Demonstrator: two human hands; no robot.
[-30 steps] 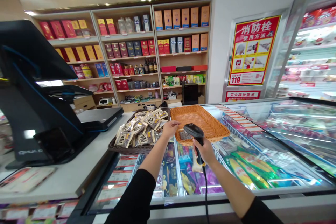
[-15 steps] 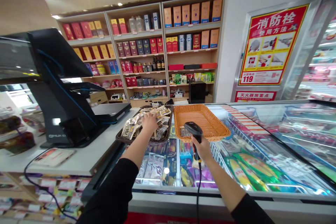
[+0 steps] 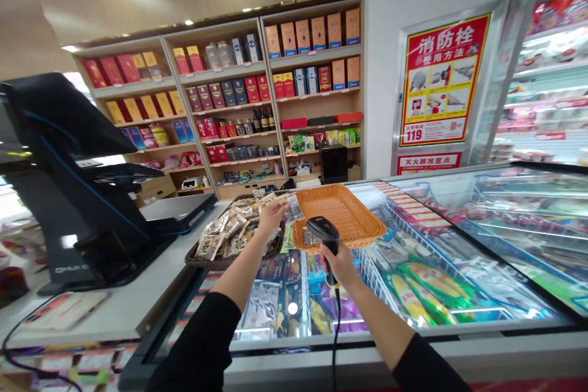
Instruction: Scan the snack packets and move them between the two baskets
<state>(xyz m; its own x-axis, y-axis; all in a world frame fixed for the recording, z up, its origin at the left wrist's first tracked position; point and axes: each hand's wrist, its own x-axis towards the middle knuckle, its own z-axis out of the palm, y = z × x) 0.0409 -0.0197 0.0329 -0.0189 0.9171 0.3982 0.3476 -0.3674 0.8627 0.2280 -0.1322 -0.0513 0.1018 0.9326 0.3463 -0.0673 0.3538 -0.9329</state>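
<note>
Snack packet [image 3: 294, 206] hangs from the fingertips of the left hand [image 3: 272, 218], pinched by its left end, out over the gap between the two baskets and the left edge of the orange one. It looks light and limp, a small pouch of thin, shiny film, so it probably bends easily and may slide between the fingers. Whatever is inside could crush under a hard squeeze; a light pinch on an end or a corner seems the best hold, leaving the printed faces uncovered.

The right hand [image 3: 340, 264] is wrapped around the handle of a black scanner [image 3: 323, 229], its head toward the far left and its cord [image 3: 336, 337] dropping to the near side. That handle looks stiff and easy to grip, the whole tool heavier than the packet.

Under the scanner, the orange basket [image 3: 342, 208] sits on the freezer [image 3: 285, 366], with another pouch [image 3: 312, 236] lying in its near left corner. To the left, the dark basket [image 3: 215, 263] holds a loose heap of similar packets [image 3: 232, 229]. Farther left, the bench [image 3: 124, 312] carries a black screen terminal [image 3: 68, 116]; bottle and box shelves [image 3: 229, 104] line the far wall.
</note>
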